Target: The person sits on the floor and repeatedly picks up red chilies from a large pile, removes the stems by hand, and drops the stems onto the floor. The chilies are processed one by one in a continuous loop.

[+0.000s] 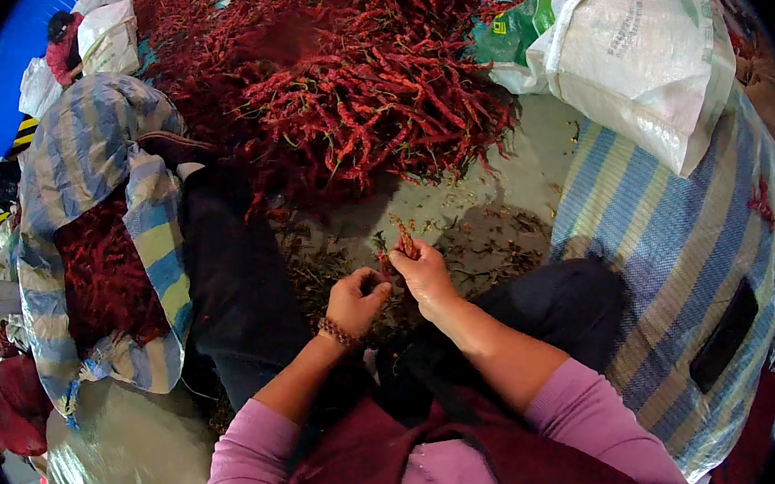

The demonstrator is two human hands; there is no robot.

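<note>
My right hand is closed around dried red chili peppers. A wrinkled orange-red chili sticks out past its thumb and fingers. My left hand is just below and to the left, its fingers curled in towards the thumb. A small red piece with a green stem shows between the two hands; whether the left fingers grip it is unclear. Beyond my hands rises a large heap of dried red chilies. Loose stems and plant scraps cover the floor under and around my hands.
On the left, a striped woven sack gapes, with red chilies inside. A full striped sack stands right, bearing a black phone-like object and a white woven sack. Another person is at far left.
</note>
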